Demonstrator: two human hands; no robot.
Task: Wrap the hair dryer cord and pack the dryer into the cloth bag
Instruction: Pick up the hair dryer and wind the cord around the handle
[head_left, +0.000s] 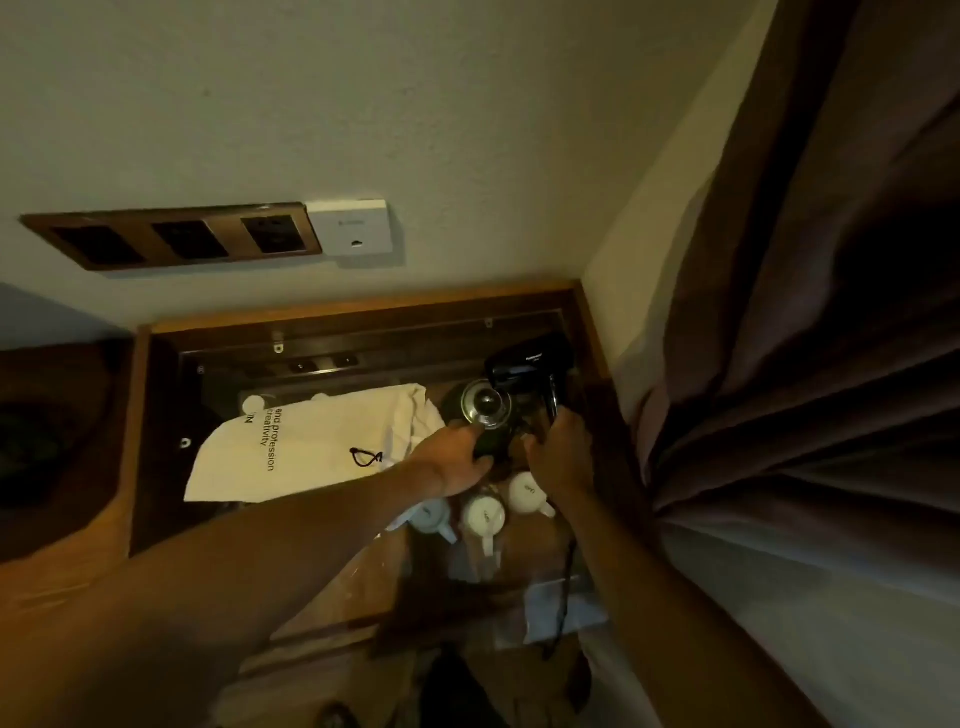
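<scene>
The black hair dryer (524, 361) stands at the far right of the desk, its handle pointing down toward me. My right hand (563, 452) is closed around the lower end of that handle. The black cord (566, 582) hangs from this hand down past the desk's front edge. My left hand (460, 460) is just to the left, its fingers closed on a dark object (488, 449) below a round shiny lid; I cannot tell what it is. The white cloth bag (311, 452) with black print lies flat on the desk, left of both hands.
A kettle with a shiny lid (485, 408) stands beside the dryer. Three white cups (483, 514) sit upside down under my hands. The wooden desk rim (140, 415) frames a glass top. Wall sockets (176, 239) are above, and a brown curtain (805, 312) hangs at the right.
</scene>
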